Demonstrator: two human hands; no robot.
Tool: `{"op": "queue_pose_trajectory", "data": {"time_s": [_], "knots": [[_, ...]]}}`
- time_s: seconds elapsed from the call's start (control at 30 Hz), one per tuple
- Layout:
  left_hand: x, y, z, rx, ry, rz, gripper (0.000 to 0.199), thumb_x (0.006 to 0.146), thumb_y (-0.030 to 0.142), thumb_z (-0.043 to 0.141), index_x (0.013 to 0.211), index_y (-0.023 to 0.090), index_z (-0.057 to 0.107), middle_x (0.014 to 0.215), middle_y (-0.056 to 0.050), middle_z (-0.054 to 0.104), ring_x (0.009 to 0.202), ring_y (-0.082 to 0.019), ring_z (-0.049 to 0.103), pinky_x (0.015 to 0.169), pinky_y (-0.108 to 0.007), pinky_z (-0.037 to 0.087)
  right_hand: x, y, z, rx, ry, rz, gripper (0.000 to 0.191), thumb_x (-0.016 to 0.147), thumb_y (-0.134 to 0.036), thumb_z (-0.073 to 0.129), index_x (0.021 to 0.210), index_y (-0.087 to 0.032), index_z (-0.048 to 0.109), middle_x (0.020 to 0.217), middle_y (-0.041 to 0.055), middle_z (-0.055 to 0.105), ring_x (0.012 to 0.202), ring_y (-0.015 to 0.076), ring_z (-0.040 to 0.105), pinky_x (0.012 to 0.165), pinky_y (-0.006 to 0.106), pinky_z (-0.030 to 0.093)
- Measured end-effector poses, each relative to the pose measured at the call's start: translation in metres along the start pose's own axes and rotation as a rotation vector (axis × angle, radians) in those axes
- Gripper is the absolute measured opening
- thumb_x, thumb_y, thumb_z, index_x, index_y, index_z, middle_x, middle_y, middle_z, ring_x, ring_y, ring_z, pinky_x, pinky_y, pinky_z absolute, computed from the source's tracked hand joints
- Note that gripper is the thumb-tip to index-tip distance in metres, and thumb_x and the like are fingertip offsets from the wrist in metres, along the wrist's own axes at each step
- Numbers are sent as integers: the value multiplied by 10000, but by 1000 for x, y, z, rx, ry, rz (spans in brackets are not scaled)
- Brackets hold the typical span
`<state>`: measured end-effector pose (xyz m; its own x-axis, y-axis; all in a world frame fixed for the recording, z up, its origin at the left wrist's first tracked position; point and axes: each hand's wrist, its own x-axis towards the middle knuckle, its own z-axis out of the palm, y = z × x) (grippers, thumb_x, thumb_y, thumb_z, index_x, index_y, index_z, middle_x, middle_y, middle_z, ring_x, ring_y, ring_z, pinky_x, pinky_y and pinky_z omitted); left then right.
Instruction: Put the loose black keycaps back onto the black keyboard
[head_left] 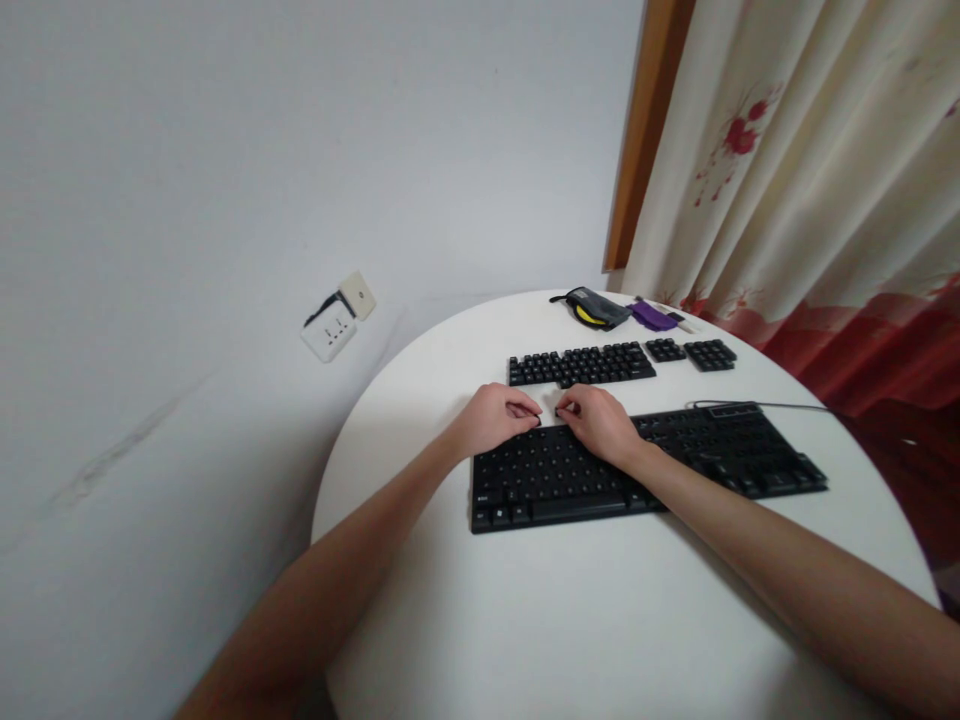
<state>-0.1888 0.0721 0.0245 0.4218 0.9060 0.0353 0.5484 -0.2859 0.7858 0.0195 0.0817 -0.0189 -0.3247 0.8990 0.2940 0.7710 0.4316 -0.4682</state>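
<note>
A black keyboard (577, 505) lies on the round white table (570, 610), with many keycaps off its upper area. Loose black keycaps (585, 365) stand in rows behind it, with two smaller groups to their right. My left hand (496, 415) is over the keyboard's back left corner, fingers pinched at a small dark piece, likely a keycap. My right hand (598, 420) is just to its right above the keyboard's back edge, thumb and fingertips pinched round another small dark piece. The fingers partly hide both pieces.
Behind the keycaps lie a dark grey pouch (600, 308) with a yellow part and a purple cloth (652, 315). The keyboard's cable (787, 406) runs off to the right. A wall with a socket (328, 332) borders the left; a curtain (810, 200) hangs at the right.
</note>
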Motion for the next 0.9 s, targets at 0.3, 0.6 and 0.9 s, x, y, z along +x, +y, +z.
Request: {"op": "queue_pose_trajectory", "data": {"time_s": [0.3,0.6,0.9], "knots": [[-29,29,-19,51,-516,-67,191,745,190,708,916,150,785,869,-70,773,812,-182,723,712,-234,532,0,0,0,10,6,-5,75,861,-193,617,841,-210,687,866,23,679,759,161,589,691,266,392],[-30,31,-12,167,-580,-65,184,705,163,711,869,173,794,812,-32,770,737,-154,706,658,-208,501,0,2,2,13,1,-7,70,855,-188,623,853,-214,688,873,21,681,758,160,582,698,265,391],[-35,36,-9,218,-535,-14,170,693,129,688,831,152,784,749,-29,749,681,-142,686,612,-198,491,0,0,0,11,6,-16,79,861,-183,613,851,-207,687,876,26,684,766,160,584,701,265,388]]}}
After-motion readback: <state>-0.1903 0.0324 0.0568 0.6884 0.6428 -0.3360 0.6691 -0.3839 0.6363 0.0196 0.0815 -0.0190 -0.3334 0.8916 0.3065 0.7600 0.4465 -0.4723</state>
